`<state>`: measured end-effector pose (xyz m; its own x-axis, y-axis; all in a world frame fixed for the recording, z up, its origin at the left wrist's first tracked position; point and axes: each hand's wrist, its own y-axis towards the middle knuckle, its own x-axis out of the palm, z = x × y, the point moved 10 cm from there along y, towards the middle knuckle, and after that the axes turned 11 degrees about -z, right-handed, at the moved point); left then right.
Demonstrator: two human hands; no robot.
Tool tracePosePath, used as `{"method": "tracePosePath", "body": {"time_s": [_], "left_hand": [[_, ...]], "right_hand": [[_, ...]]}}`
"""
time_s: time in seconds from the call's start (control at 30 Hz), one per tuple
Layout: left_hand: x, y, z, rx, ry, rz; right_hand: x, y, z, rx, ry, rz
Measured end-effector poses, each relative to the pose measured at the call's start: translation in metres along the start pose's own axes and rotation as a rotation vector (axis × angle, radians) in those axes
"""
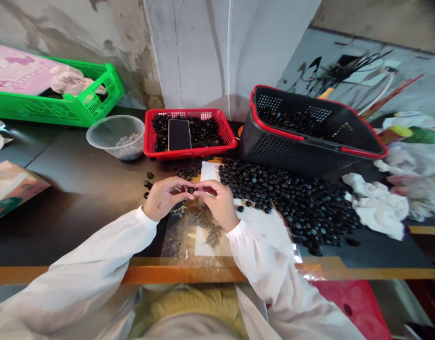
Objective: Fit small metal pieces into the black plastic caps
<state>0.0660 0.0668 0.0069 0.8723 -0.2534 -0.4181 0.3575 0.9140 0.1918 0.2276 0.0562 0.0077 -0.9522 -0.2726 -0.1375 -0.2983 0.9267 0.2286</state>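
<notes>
Pale grey wall (194,52) behind, dark table (86,193) beneath. One small black piece (191,190) between fingertips of left hand (166,194) and right hand (219,203), fingers of both pinched on it; too small to tell pointing direction or long axis. Right of fingers: one heap of black pieces (291,198), too many to count. Just nearer than fingers: one scatter of thin grey bits (203,224), partly on white sheet (260,221). Beyond fingers: one red basket (203,151), one phone (179,136) inside; one black basket (274,148) farther right, one clear bowl (97,137) farther left.
</notes>
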Motion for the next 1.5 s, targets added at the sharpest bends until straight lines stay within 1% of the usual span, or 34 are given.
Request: {"method": "tracePosePath", "body": {"time_s": [0.2, 0.37, 0.47, 0.6, 0.7, 0.77, 0.87, 1.0, 1.2, 1.37, 1.5], "left_hand": [[0.000, -0.001, 0.005, 0.045, 0.025, 0.000], [0.001, -0.002, -0.006, -0.003, -0.053, 0.025], [0.002, -0.004, -0.008, -0.016, -0.059, 0.038], [0.000, -0.005, -0.002, 0.025, -0.088, 0.076], [-0.001, -0.006, 0.000, 0.056, -0.149, 0.105], [0.000, -0.006, -0.003, 0.038, -0.198, 0.115], [0.003, -0.007, -0.014, -0.024, -0.267, 0.118], [0.006, -0.008, -0.024, -0.071, -0.321, 0.118], [0.006, -0.008, -0.028, -0.094, -0.348, 0.132], [0.005, -0.008, -0.029, -0.109, -0.358, 0.134], [0.009, -0.008, -0.029, -0.128, -0.419, 0.114]], "right_hand": [[0.002, 0.000, 0.004, 0.016, -0.008, -0.018], [0.003, 0.001, 0.005, 0.023, 0.020, -0.016], [0.003, 0.001, 0.007, 0.038, 0.026, -0.018], [0.004, 0.000, 0.008, 0.037, 0.017, -0.023], [0.003, -0.001, 0.007, 0.032, 0.055, -0.015], [0.002, -0.001, 0.005, 0.013, 0.076, -0.012], [0.002, -0.001, 0.000, -0.021, 0.076, -0.010], [0.002, -0.002, -0.003, -0.048, 0.088, -0.006], [0.003, -0.002, -0.005, -0.026, 0.141, 0.004], [0.004, -0.004, -0.008, -0.036, 0.137, 0.005], [0.005, -0.005, 0.001, 0.011, 0.174, 0.005]]}}
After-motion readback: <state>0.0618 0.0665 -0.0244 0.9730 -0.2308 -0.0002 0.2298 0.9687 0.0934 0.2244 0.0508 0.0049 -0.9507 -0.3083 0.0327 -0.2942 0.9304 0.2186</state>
